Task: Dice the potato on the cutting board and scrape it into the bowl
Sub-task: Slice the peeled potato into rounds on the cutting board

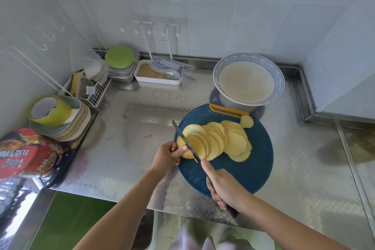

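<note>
Bright, even daylight; glare on steel desk (132,148), soft shadows, fisheye bending at edges, blurred noodle cup (26,154) at left.

Counter (142,128): you have a patterned steel top running to the tiled walls at far and left.
Cutting board (243,170): round, blue, near right of centre.
Bowl (216,75): just beyond your board's far edge.
White tray (158,82): far centre, against the wall.
Metal trays (121,76): stacked just left of it.
Wire basket (97,95): far left.
Stack of plates (77,126): left side.
Red packet (26,152): near left edge.
</note>
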Motion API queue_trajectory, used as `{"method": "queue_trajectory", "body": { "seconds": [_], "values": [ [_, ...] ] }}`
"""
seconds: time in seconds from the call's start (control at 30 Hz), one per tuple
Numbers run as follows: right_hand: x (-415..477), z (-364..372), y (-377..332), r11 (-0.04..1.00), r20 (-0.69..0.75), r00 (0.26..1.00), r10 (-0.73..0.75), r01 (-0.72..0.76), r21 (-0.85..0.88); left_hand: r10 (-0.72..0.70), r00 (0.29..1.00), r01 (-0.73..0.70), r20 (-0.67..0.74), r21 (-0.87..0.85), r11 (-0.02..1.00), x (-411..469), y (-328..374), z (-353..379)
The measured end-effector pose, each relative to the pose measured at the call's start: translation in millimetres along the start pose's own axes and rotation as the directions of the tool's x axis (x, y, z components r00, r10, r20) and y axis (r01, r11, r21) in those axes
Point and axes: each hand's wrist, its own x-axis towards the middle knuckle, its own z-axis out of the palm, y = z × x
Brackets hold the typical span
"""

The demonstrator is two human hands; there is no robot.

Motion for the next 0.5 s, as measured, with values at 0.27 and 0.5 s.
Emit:
{"method": "queue_trajectory", "body": {
  "seconds": [0.27, 0.5],
  "values": [
    [0.0, 3.1, 2.3, 0.965, -0.097, 0.990, -0.103, 0.076, -0.252, -0.013, 1.000, 0.014, 0.010, -0.035, 0.999, 0.7, -0.9, 0.6],
    [-0.2, 3.2, 1.1, 0.972, -0.101, 0.991, -0.086, 0.061, -0.229, -0.025, 1.000, 0.025, -0.001, -0.063, 0.998, -1.4, 0.5, 2.1]
  ]
}}
